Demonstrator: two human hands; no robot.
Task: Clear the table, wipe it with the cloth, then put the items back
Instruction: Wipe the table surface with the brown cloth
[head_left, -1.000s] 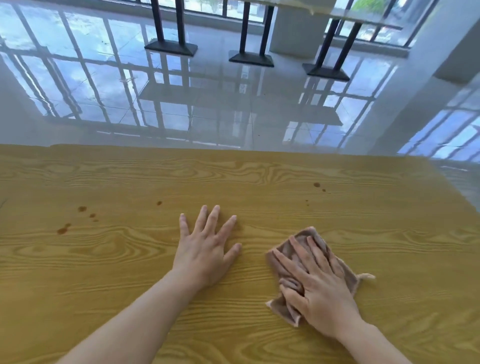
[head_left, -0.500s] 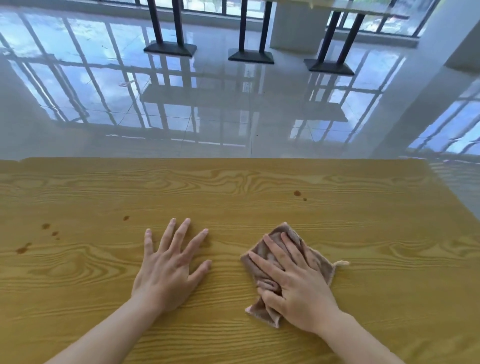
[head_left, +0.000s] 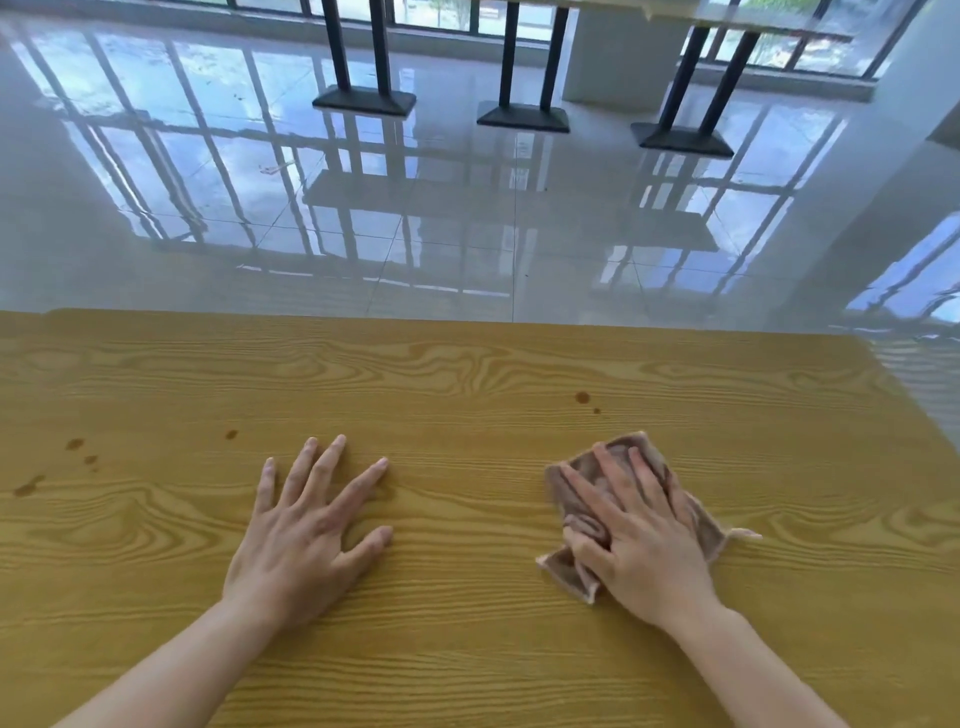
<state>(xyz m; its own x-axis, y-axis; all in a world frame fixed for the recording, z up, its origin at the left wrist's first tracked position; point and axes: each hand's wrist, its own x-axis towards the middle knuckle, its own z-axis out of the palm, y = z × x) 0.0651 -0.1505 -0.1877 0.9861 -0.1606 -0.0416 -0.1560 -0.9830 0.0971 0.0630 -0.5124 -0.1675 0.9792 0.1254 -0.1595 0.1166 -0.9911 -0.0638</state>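
Observation:
A wooden table (head_left: 467, 374) with yellow grain fills the lower half of the head view. My right hand (head_left: 641, 540) presses flat on a crumpled brownish-pink cloth (head_left: 631, 452) at the right of centre. My left hand (head_left: 306, 530) rests palm down on the bare wood, fingers spread, holding nothing. Small brown stains (head_left: 583, 397) lie just beyond the cloth. More brown spots (head_left: 75, 444) mark the wood at the far left, and a single one (head_left: 231, 434) sits nearer my left hand.
Beyond the table's far edge lies a glossy tiled floor (head_left: 467, 234) with window reflections. Black table legs on flat bases (head_left: 522, 117) stand at the back. The table's right corner (head_left: 862, 343) slants off toward the right.
My right hand has slid the cloth to the right and slightly away, toward the brown stains. The left hand has stayed flat on the wood. The view has shifted a little.

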